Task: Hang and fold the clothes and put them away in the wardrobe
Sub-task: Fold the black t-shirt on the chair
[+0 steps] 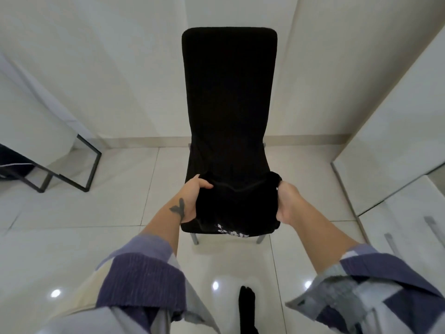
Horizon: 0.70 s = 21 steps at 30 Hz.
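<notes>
A folded black garment (237, 208) with a white print near its front edge lies on the seat of a black-covered chair (228, 92). My left hand (192, 201) grips the garment's left side, thumb on top. My right hand (287, 203) grips its right side, fingers curled under the fabric. Black on black makes the garment's far edge hard to tell from the seat.
A white wardrobe (397, 150) with metal handles stands at the right. A dark metal frame of a table (72, 169) is at the left. The chair backs onto a white wall on glossy white floor tiles. My black-socked foot (246, 307) shows at the bottom.
</notes>
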Motion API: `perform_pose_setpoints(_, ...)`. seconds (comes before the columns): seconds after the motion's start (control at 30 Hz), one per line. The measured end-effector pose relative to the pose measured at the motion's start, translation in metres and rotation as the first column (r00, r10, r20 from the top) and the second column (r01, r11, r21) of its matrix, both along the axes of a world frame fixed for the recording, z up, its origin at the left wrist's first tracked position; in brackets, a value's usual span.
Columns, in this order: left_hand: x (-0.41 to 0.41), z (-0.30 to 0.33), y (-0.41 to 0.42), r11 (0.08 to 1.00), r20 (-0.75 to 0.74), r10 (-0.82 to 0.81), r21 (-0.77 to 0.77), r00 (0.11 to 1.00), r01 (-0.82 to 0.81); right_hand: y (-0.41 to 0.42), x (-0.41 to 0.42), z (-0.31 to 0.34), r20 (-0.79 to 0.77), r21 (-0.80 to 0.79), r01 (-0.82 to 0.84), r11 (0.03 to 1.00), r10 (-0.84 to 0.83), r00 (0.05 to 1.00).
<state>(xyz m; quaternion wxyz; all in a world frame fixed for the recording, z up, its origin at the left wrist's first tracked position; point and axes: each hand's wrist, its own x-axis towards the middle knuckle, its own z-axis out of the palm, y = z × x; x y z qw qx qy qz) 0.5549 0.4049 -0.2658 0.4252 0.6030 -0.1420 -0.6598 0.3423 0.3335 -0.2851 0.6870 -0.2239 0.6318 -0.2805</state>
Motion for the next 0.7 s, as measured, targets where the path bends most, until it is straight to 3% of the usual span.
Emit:
perform_pose_setpoints(0.37,0.008,-0.087,-0.122,0.99,0.144,0.13,0.035,0.981,-0.136,-0.125,0.018,-0.096,-0.052,0.03,-0.021,0.999,0.023,0.998)
perform_pose_setpoints(0.5,0.025,-0.142,-0.175,0.961,0.172,0.261,0.044,0.95,-0.272,-0.19,0.038,-0.151,-0.122,0.01,-0.042,0.999,0.043,0.992)
perform_pose_setpoints(0.6,0.03,-0.188,-0.206,0.937,0.262,0.339,-0.01,0.903,-0.349,-0.226,0.051,-0.19,-0.238,-0.098,-0.033,0.995,0.009,0.971)
perform_pose_setpoints(0.7,0.029,-0.226,-0.227,0.945,0.508,0.312,-0.077,0.803,-0.318,-0.242,0.061,-0.219,-0.448,-0.283,-0.113,0.952,-0.027,0.893)
